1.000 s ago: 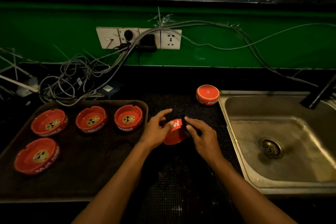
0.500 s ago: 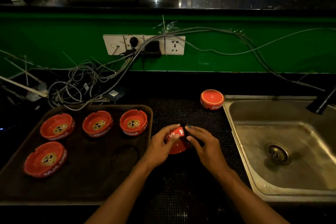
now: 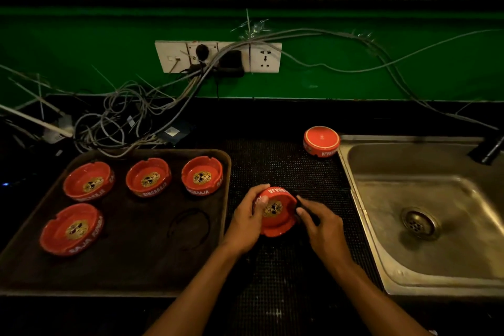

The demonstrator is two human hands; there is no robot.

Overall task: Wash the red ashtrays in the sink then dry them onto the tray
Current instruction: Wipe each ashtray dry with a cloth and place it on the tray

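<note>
Both forearms reached in over the black mat (image 3: 286,166). The left hand (image 3: 245,222) gripped a red ashtray (image 3: 276,213), thumb across its rim, bowl tilted toward the camera. The right hand (image 3: 323,229) pinched something dark against the ashtray's right edge, between tray (image 3: 152,262) and sink (image 3: 362,199).

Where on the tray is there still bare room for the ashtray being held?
The tray has three ashtrays along its back and one at front left. Its front middle and right, below the back-right ashtray, lie bare, nearest the left hand gripping the held ashtray. The cables crowd the counter behind the tray.
</note>
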